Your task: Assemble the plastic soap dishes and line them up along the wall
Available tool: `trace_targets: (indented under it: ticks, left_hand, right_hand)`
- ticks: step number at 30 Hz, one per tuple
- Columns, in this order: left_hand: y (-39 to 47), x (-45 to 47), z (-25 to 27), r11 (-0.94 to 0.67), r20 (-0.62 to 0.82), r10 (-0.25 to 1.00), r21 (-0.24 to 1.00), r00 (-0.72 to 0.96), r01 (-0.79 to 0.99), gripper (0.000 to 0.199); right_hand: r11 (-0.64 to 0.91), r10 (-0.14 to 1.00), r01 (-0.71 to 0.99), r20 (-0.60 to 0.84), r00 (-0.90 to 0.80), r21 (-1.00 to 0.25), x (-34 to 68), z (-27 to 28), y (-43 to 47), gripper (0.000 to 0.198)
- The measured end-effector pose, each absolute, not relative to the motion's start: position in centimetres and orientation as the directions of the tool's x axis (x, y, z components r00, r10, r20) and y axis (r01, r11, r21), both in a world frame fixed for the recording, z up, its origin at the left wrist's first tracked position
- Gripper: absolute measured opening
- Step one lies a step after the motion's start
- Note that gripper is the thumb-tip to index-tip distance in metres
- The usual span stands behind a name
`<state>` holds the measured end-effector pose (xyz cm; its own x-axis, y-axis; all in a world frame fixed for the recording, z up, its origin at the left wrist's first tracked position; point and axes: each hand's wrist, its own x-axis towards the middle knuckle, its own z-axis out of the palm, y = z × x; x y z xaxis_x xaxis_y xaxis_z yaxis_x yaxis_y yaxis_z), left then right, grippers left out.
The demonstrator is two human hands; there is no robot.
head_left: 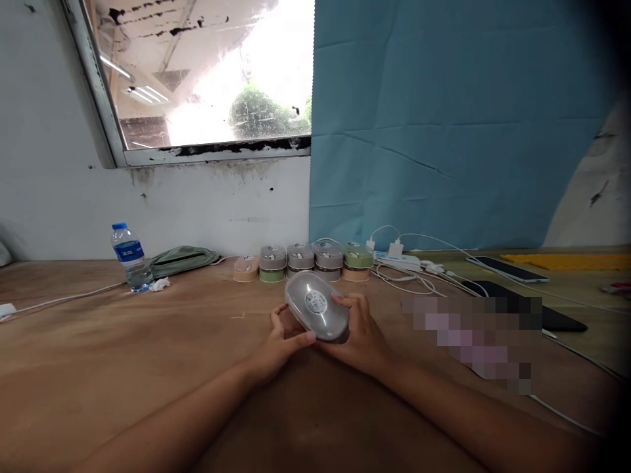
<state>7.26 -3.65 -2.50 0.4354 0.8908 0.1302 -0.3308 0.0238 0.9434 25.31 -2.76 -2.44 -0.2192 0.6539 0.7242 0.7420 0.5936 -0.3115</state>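
Observation:
Both my hands hold a grey oval plastic box (323, 318) with a clear lid and a round label, tilted up above the table. My left hand (280, 338) grips its lower left side, thumb along the front edge. My right hand (362, 332) wraps round its right side, with the thumb on the lid. Behind it, small lidded boxes stand in a row against the wall: a single peach box (246, 269) at the left, then stacked pairs with a grey-over-green stack (273, 264), grey stacks (300, 259) and a green-over-peach stack (357, 261).
A water bottle (132, 259), crumpled tissue (159, 284) and green pouch (185, 261) lie at the back left of the brown table (123, 355). On the right are a power strip (397, 261) with tangled white cables, a phone (507, 269) and a black flat device (562, 320).

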Motion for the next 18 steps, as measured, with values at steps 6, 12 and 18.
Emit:
trace_targets:
  ticks: [6, 12, 18]
  left_hand:
    - [-3.9, 8.0, -2.8, -0.033, 0.176, 0.951, 0.875, 0.254, -0.483, 0.094]
    - [-3.3, 7.1, -1.8, -0.094, 0.165, 0.982, 0.854, 0.095, -0.512, 0.077]
    - [2.7, 1.9, 0.1, -0.454, 0.289, 0.864, 0.801, -0.412, -0.39, 0.05]
  right_hand:
    - [0.68, 0.565, 0.701, 0.763, -0.313, -0.216, 24.2, -2.1, -4.2, 0.07]
    - [0.755, 0.581, 0.613, 0.669, -0.463, -0.232, 24.8, -1.4, -4.1, 0.082]
    - [0.685, 0.71, 0.614, 0.546, -0.445, -0.391, 25.8, -1.6, -3.3, 0.067]
